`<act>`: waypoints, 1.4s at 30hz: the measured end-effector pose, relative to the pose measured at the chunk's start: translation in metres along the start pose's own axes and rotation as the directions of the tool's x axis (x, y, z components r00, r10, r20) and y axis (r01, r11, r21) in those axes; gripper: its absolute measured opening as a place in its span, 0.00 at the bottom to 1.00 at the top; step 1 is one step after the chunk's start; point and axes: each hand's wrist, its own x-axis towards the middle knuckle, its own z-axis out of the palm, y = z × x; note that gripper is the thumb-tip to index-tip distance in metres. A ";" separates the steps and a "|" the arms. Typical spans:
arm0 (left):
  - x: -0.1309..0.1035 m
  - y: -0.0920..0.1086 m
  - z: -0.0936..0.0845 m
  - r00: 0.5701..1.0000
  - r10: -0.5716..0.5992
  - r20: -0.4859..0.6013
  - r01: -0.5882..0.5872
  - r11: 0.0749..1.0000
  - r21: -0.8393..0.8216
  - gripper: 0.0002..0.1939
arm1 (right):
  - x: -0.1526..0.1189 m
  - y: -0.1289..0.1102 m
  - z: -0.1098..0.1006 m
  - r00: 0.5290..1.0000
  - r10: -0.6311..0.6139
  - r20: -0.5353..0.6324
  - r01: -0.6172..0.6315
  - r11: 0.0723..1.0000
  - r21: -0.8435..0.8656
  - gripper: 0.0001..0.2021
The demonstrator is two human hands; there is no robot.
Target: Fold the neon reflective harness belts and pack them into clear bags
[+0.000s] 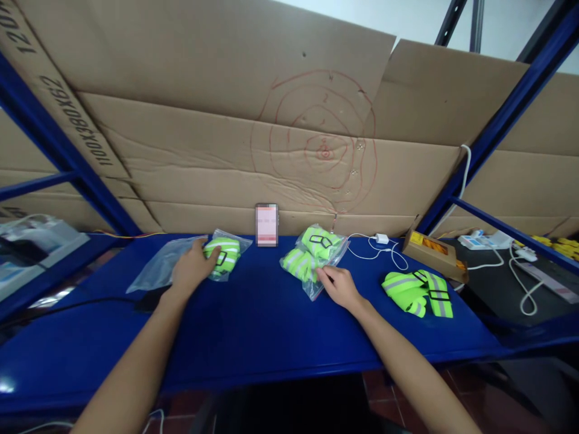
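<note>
On the left, my left hand (193,268) has its thumb and fingers closed on the near side of a bagged neon-yellow reflective strap (227,253) with a grey stripe and a black buckle. A flat clear plastic bag (156,265) lies beside that hand, partly under it. My right hand (340,288) pinches the lower edge of another clear bag (313,290). Two folded neon reflective straps (320,241) show through this bag's film or lie against it; I cannot tell whether both are inside. Farther right rests an unbagged neon strap (409,292) with black buckles.
A phone (266,225) leans upright against the cardboard wall (203,157). A white charger with cable (382,239) and an open cardboard box (432,256) with orange contents sit at the back right. Blue shelf posts (502,114) flank the blue table (271,325). Power strips lie at both sides.
</note>
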 end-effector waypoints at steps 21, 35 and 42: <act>0.001 -0.004 0.008 0.999 0.047 -0.001 -0.047 0.998 0.052 0.35 | 0.001 -0.002 -0.002 0.999 -0.020 0.048 0.023 0.998 -0.065 0.25; -0.004 0.003 0.005 0.997 0.074 -0.030 -0.073 0.996 0.050 0.33 | -0.016 -0.003 -0.055 0.984 -0.022 0.175 0.070 0.958 -0.278 0.17; -0.004 0.004 0.006 0.974 0.171 -0.146 -0.166 0.985 0.047 0.30 | -0.107 0.069 -0.144 0.964 0.266 -0.032 -0.227 0.747 -0.625 0.27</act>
